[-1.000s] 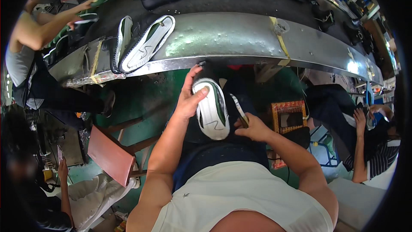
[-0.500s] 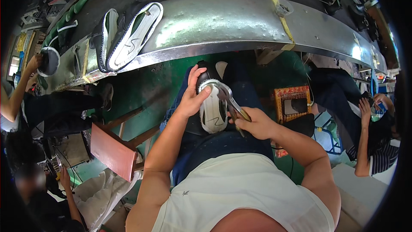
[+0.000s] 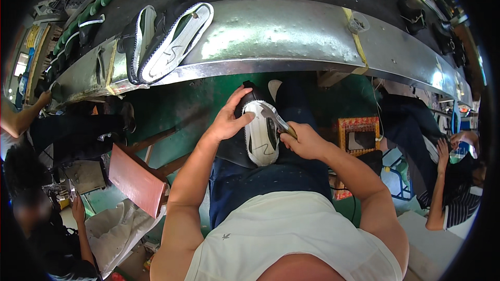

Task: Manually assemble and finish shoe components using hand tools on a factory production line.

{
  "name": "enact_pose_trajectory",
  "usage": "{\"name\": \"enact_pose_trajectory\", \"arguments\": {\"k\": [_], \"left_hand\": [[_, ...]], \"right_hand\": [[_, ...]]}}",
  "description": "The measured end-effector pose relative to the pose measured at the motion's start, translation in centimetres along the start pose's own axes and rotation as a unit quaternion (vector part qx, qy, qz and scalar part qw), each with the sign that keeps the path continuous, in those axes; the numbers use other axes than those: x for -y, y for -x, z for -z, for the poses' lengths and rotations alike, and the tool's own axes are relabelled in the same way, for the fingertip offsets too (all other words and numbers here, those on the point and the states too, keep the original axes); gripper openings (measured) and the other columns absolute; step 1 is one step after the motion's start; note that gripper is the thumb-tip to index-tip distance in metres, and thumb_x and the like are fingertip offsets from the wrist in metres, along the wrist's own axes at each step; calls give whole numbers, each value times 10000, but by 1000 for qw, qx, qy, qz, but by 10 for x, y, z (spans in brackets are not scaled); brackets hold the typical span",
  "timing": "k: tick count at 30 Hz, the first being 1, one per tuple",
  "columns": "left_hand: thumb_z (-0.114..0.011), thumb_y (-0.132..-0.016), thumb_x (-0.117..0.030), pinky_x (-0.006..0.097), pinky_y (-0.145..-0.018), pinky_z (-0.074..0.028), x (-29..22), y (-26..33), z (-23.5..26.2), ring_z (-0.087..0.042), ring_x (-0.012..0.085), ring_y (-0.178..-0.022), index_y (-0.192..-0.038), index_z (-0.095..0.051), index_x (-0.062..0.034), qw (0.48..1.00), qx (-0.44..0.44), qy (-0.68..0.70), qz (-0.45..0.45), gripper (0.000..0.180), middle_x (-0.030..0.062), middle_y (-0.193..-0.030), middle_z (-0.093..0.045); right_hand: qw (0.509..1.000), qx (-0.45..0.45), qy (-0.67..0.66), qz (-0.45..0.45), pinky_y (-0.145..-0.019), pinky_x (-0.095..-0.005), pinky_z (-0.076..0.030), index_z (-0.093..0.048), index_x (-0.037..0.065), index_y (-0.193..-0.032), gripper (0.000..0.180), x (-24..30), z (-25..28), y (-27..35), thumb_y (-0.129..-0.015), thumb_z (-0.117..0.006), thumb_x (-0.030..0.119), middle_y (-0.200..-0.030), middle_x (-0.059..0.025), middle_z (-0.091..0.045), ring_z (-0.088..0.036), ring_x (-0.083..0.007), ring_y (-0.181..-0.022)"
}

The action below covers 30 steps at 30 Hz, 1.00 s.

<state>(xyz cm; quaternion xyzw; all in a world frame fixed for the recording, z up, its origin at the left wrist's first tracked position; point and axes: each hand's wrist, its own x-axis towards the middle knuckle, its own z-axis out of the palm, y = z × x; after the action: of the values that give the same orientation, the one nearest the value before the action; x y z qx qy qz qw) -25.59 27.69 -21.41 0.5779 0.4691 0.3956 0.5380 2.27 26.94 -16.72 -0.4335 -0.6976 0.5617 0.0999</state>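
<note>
Between my thighs a black shoe upper [image 3: 262, 148] lies with its underside up, showing a white, stitched bottom with dark gaps along its sides. My left hand [image 3: 225, 120] wraps around its far left side, thumb pressed on the white bottom and fingers on the black upper. In my right hand [image 3: 306, 141] is a pair of pincers [image 3: 283, 125], my fingers closed around the handles. Their metal head rests at the far right edge of the shoe's bottom; whether the jaws pinch material is too small to tell.
Ahead runs a metal-edged conveyor bench [image 3: 250, 31], with two upturned shoe uppers [image 3: 174, 47] at its left edge and a small clear cup [image 3: 358, 23]. A reddish board [image 3: 136, 181] stands at left, a red-yellow crate [image 3: 359, 134] at right. Co-workers sit on both sides.
The pincers' handles, spread earlier, are now closed together in my right hand, and the tool lies flatter. My left hand stays on the shoe. The view has shifted slightly.
</note>
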Motion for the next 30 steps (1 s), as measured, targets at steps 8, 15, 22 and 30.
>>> {"name": "enact_pose_trajectory", "arguments": {"k": [8, 15, 22, 30], "left_hand": [[-467, -698, 109, 316, -1196, -238, -13, -12, 23, -376, 214, -1438, -1538, -412, -76, 990, 90, 88, 60, 862, 119, -1523, -430], [-603, -823, 41, 342, -1194, -265, 5, -6, 9, -341, 246, -1466, -1543, -390, -111, 994, 60, 80, 37, 766, 145, -1584, -357], [-719, -952, -193, 344, -1192, -263, 8, -9, -6, -352, 260, -1459, -1501, -447, -86, 999, 16, 17, 33, 622, 176, -1561, -394], [-677, -992, -194, 284, -988, -470, -6, -18, -29, -566, 123, -1124, -1493, -463, -96, 966, -57, 205, 146, 554, 61, -1282, -596]], "right_hand": [[998, 39, 15, -44, -703, -411, -512, -591, -23, -1023, 233, 21, 11, -6, -985, -614, 206, -799, -170, -669, -659, -329, -716], [989, -102, 74, 75, -842, -497, -510, -604, -22, -1115, 238, -13, -15, -9, -968, -612, 164, -1039, -272, -657, -633, -473, -975], [987, -44, 153, -5, -851, -516, -501, -570, -38, -1094, 219, 14, 1, 11, -965, -598, 137, -1023, -285, -655, -629, -480, -988], [989, -20, 147, -14, -833, -487, -513, -563, -40, -1119, 239, 22, 11, 18, -967, -596, 141, -946, -284, -662, -632, -485, -953]]}}
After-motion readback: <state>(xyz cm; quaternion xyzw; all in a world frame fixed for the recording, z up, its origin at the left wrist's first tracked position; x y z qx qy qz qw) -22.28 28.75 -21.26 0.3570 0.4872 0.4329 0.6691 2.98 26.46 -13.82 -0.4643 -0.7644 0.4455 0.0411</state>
